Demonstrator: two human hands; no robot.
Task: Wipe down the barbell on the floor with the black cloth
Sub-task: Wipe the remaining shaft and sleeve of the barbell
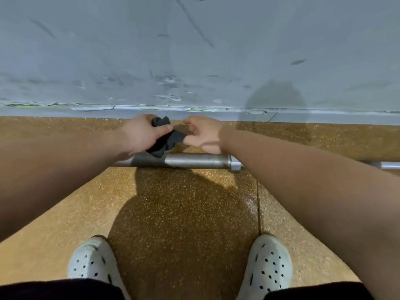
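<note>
The barbell [194,161] lies across the floor in front of me, its thick grey sleeve in the middle of the head view and a thinner shaft running off to the right. My left hand [140,135] is closed around a bunched black cloth [171,137] just above the sleeve's left part. A corner of the cloth hangs down and touches the sleeve. My right hand [203,133] hovers right beside the cloth, fingers curled and thumb near the cloth's right edge; whether it pinches the cloth is unclear.
A scuffed grey wall [194,61] rises just behind the barbell. The floor [186,213] is speckled brown with a seam on the right. My two white perforated clogs [93,260] [268,260] stand near the bottom edge.
</note>
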